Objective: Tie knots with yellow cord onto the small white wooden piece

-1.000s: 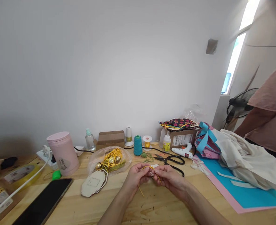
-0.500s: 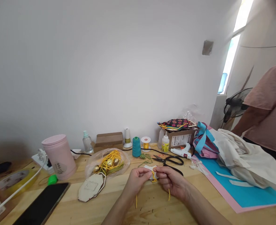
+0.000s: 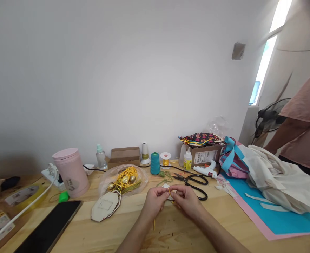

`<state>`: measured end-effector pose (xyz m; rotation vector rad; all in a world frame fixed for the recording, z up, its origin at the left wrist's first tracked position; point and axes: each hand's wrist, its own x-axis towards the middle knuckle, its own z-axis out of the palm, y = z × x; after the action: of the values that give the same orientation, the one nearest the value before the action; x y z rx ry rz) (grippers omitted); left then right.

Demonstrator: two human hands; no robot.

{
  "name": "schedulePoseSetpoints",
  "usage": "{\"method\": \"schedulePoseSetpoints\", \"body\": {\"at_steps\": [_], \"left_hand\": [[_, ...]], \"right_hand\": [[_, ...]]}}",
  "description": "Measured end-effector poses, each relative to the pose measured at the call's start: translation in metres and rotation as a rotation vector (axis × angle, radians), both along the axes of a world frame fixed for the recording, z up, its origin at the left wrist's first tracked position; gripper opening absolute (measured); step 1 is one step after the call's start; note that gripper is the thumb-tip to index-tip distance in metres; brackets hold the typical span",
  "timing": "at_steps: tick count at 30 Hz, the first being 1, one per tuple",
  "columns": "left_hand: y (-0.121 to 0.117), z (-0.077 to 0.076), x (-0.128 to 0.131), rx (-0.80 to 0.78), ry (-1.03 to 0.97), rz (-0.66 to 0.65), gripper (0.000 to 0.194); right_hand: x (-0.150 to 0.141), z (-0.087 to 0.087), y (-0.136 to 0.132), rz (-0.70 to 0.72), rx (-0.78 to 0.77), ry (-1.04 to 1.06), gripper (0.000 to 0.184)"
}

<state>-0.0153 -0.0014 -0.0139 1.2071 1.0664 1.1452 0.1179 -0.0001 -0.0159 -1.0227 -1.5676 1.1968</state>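
Note:
My left hand [image 3: 155, 203] is closed in a pinch on a yellow cord [image 3: 169, 190], and one end of the cord hangs below its fingers. Close against it, my right hand [image 3: 186, 200] also pinches the cord, with thumb and forefinger meeting the left fingertips. Just behind the fingers lies a small white piece [image 3: 166, 186], mostly hidden by the hands. Black-handled scissors [image 3: 194, 181] rest on the table right behind my right hand. A tangle of green thread [image 3: 164, 174] lies beyond the white piece.
Left of my hands are a plastic bag of yellow cords and gold bells [image 3: 125, 179], octagonal white pieces [image 3: 105, 207], a phone [image 3: 51, 226] and a pink cup [image 3: 72, 172]. Behind stand a teal thread cone [image 3: 155, 163] and a glue gun [image 3: 206, 170]. A person [image 3: 302, 119] stands at right.
My hands have come together, and the right hand has moved left to the left fingertips. The cord end that hung below the right hand is out of sight. The view has shifted slightly.

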Motion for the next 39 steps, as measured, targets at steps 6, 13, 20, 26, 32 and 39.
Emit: {"method": "schedulePoseSetpoints", "body": {"at_steps": [6, 13, 20, 26, 32, 39], "left_hand": [[-0.005, 0.01, 0.001, -0.08, -0.03, -0.129, 0.02], [-0.002, 0.007, 0.002, -0.042, -0.049, -0.133, 0.031], [-0.003, 0.005, 0.002, -0.011, -0.026, -0.128, 0.033], [-0.005, 0.009, 0.001, 0.014, 0.01, -0.1, 0.035], [-0.001, 0.007, 0.0, -0.005, -0.021, -0.024, 0.034], [-0.002, 0.009, 0.001, -0.018, -0.048, 0.062, 0.02]], "right_hand": [[0.003, -0.003, -0.002, -0.141, 0.313, -0.306, 0.014], [0.002, 0.005, -0.007, -0.272, 0.461, -0.464, 0.013], [0.003, 0.011, -0.007, -0.298, 0.543, -0.492, 0.008], [0.008, 0.008, -0.005, -0.288, 0.556, -0.492, 0.006], [0.008, 0.009, -0.004, -0.263, 0.562, -0.457, 0.008], [0.007, 0.008, -0.005, -0.224, 0.487, -0.417, 0.011]]}}
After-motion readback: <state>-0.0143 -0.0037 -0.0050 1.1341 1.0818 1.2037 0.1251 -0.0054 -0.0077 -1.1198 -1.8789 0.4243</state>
